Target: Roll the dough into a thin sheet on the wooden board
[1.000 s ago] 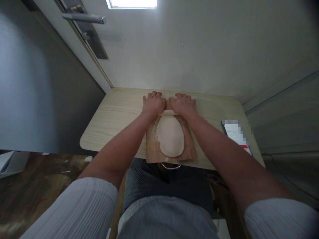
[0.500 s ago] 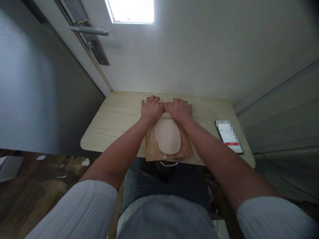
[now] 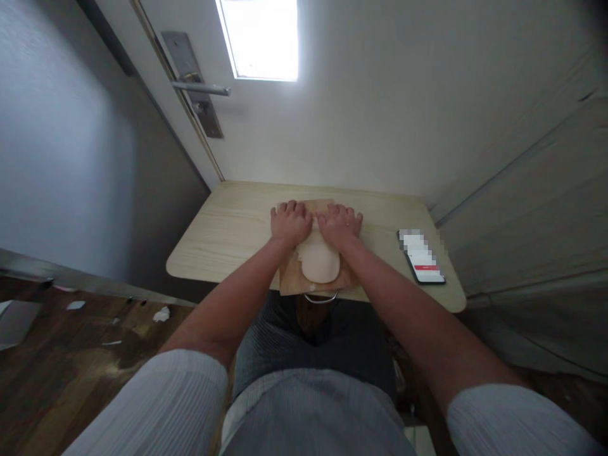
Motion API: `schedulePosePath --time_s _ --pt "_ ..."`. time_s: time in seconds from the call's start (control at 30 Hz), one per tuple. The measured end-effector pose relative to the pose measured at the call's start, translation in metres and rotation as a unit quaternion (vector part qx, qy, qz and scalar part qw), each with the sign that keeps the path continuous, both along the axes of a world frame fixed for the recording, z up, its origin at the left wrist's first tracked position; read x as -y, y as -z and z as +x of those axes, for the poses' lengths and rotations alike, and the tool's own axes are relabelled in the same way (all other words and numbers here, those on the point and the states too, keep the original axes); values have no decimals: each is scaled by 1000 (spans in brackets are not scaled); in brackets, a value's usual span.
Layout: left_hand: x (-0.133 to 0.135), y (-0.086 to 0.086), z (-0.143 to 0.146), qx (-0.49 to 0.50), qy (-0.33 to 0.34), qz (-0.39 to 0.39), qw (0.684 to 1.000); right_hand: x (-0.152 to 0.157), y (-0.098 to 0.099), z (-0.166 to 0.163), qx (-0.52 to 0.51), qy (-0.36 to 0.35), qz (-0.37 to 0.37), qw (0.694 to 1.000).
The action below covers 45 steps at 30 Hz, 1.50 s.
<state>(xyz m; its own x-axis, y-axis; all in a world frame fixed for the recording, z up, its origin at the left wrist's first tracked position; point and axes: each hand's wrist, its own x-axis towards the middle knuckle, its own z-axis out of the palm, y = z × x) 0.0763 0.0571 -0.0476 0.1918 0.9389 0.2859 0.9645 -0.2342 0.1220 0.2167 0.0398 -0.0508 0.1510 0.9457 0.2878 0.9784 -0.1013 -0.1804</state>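
A flat, pale oval of dough (image 3: 320, 263) lies on a small wooden board (image 3: 291, 278) at the front of the table. My left hand (image 3: 291, 221) presses palm down on the far end of the dough, fingers bent forward and thumb inward. Beside it, my right hand (image 3: 340, 223) lies the same way, its thumb close to the left one. Both hands are closed over the dough's far edge. What lies under the palms is hidden. The near end of the dough is uncovered, with a ragged left edge.
The light wooden table (image 3: 204, 240) stands against a pale door with a metal handle (image 3: 202, 87) and a bright window (image 3: 266, 41). A phone (image 3: 422, 259) lies on the right side. A metal loop (image 3: 320, 299) shows below the board's near edge. Scraps (image 3: 161, 314) lie on the floor at left.
Both hands have moved toward me along the board, covering more of the dough. More of the board's far end now shows beyond them. The camera view has shifted slightly.
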Motion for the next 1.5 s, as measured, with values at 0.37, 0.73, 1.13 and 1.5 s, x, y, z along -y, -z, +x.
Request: schedulePosePath --time_s 0.37,0.73,1.13,1.5 --pt "41 0 -6 0 27 15 1000 41 1 1 17 -22 -1 1000" --pt "69 3 -10 20 34 9 999 69 -4 -3 -13 -19 -26 999" --pt "64 9 -13 19 40 -8 999 49 -13 6 5 -25 -100 995" --pt "39 7 -11 17 47 0 999 26 -8 5 17 -8 -71 997"
